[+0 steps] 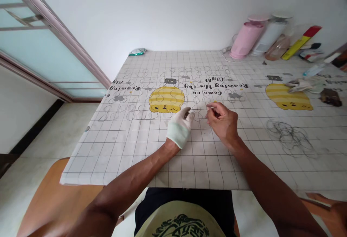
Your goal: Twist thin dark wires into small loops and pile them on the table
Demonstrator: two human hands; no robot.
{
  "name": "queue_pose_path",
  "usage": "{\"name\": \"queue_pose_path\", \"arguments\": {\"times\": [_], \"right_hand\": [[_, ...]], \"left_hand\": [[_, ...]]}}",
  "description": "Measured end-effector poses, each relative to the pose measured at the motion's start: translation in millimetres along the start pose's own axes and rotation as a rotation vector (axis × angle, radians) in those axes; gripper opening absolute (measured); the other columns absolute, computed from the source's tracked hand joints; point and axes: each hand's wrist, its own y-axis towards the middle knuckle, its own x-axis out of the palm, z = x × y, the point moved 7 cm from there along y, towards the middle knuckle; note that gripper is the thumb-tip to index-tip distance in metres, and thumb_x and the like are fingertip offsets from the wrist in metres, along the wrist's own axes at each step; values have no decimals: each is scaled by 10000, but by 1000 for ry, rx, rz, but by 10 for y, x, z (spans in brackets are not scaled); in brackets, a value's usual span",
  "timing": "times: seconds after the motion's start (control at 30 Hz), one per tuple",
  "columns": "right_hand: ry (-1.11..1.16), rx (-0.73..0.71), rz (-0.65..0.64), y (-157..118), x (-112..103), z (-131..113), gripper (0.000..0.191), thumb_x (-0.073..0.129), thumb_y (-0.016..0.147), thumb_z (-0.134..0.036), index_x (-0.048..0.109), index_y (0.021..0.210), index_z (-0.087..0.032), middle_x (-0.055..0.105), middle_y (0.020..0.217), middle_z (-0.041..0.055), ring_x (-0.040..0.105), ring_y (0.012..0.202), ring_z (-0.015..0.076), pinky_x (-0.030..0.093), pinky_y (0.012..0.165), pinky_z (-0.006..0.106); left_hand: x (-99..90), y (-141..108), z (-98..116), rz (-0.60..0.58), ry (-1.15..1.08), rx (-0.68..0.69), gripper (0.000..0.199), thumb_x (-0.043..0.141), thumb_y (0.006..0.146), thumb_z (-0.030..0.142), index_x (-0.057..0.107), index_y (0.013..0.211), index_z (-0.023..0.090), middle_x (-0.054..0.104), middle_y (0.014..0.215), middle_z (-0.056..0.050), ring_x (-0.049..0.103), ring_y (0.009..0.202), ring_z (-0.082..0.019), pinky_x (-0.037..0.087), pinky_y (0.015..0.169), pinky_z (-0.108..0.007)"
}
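Observation:
My left hand [179, 128] wears a white glove with a pale green cuff. Its thumb and fingers are curled towards each other over the table, just below a printed yellow balloon figure [166, 99]. Bare and a short way to the right, my right hand [222, 123] has thumb and forefinger pinched together. Whatever lies in either grip is too fine to make out. Thin dark loops [199, 109], like wire or thread, show on the cloth between the hands. More such loops lie in rows beyond them. To the right is a loose tangle of thin dark strands [291, 138].
A checked cloth [130, 157] covers the table. Along the back right stand a pink flask [248, 41], a pale flask [271, 36], bottles and a yellow-red box [300, 43]. A whitish glove or rag [305, 85] and a dark brown object [330, 97] lie at right.

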Motion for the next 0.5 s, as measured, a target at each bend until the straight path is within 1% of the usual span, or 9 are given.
{"name": "queue_pose_path", "arguments": {"times": [0.03, 0.07, 0.1, 0.17, 0.23, 0.3, 0.37, 0.43, 0.5], "right_hand": [[0, 2, 21, 10, -34, 8, 212, 572, 980, -347, 733, 1069, -243, 693, 717, 5, 611, 527, 142, 513, 511, 269], [-3, 3, 43, 19, -66, 15, 208, 568, 980, -346, 727, 1066, -243, 688, 712, 2, 611, 527, 140, 518, 517, 268], [-8, 4, 61, 28, -94, 21, 201, 566, 980, -343, 722, 1058, -242, 684, 707, 0, 613, 532, 139, 524, 525, 267], [-12, 11, 87, 41, -135, 32, 190, 568, 975, -346, 713, 1039, -239, 676, 691, -5, 610, 524, 135, 522, 519, 260], [13, 33, 85, 48, -148, 44, 190, 567, 975, -354, 702, 1039, -237, 678, 688, -7, 600, 498, 129, 508, 487, 253], [59, 64, 72, 46, -145, 53, 188, 566, 973, -358, 691, 1039, -235, 686, 692, -5, 599, 478, 127, 502, 462, 248], [99, 88, 53, 40, -132, 50, 180, 566, 968, -351, 683, 1033, -230, 688, 689, -3, 602, 470, 126, 506, 454, 248], [123, 102, 38, 33, -117, 40, 159, 574, 957, -335, 678, 1010, -226, 680, 671, -7, 592, 455, 122, 501, 446, 248], [135, 113, 21, 26, -98, 34, 140, 580, 948, -317, 676, 994, -226, 672, 661, -12, 575, 437, 116, 489, 432, 247]], "left_hand": [[-8, -45, 68, 4, 87, 73, 371, 554, 994, 365, 694, 1308, 226, 745, 1090, -54, 679, 1001, -193, 513, 930, -305], [18, -94, 135, -23, 186, 150, 369, 585, 981, 376, 696, 1305, 238, 734, 1077, -58, 670, 1001, -204, 508, 921, -312], [76, -141, 190, -80, 289, 224, 362, 615, 966, 394, 705, 1286, 250, 721, 1029, -58, 664, 973, -214, 507, 885, -316], [239, -222, 237, -232, 479, 332, 349, 646, 947, 433, 716, 1246, 268, 681, 897, -50, 650, 890, -230, 490, 782, -318], [393, -262, 218, -368, 615, 390, 329, 637, 953, 452, 717, 1218, 273, 650, 839, -50, 635, 828, -239, 455, 701, -317], [484, -254, 179, -440, 687, 412, 284, 597, 979, 440, 726, 1159, 262, 647, 850, -62, 629, 804, -243, 427, 664, -320], [515, -212, 133, -466, 707, 406, 256, 547, 1007, 409, 737, 1041, 241, 633, 818, -67, 623, 781, -241, 413, 656, -322], [496, -159, 94, -449, 677, 389, 277, 517, 1023, 380, 732, 934, 231, 605, 758, -59, 616, 765, -234, 411, 671, -323], [472, -128, 69, -433, 611, 392, 292, 517, 1026, 363, 721, 863, 229, 595, 738, -48, 611, 774, -223, 412, 696, -318]]}}
